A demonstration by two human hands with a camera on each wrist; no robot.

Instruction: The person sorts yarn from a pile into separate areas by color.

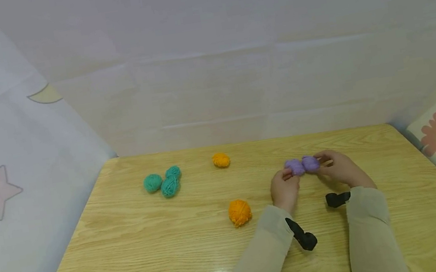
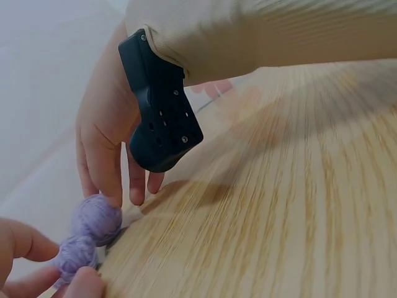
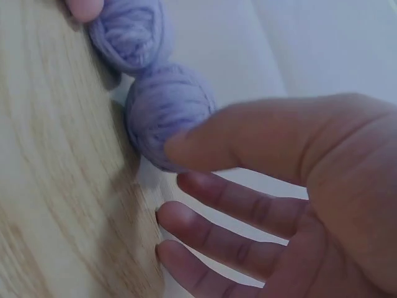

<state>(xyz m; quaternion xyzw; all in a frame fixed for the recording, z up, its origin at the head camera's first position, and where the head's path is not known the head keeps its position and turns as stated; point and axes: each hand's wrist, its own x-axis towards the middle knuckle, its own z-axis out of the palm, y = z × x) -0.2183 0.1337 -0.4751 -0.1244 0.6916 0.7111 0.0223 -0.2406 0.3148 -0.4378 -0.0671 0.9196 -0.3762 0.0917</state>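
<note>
Purple yarn, two balls touching end to end, on the right half of the wood-grain table (image 1: 156, 258), nearer the far edge than the near one. Left hand (image 1: 285, 190) pinches the ridged oval purple yarn ball (image 1: 294, 167); right hand (image 1: 342, 168) has thumb and index on the rounder purple yarn ball (image 1: 311, 164), looks like a light pinch, but the thumb covers part of it in the right wrist view. Its other fingers spread loosely. Wood runs wide from the right hand to the right edge. Small orange yarn lump (image 1: 220, 160) near the far edge, close to the white cloth backdrop (image 1: 212, 94). Larger round orange yarn ball (image 1: 240, 212) left of the left forearm. Three teal yarn balls (image 1: 170, 187) clustered toward the far left corner, strands coarse.
</note>
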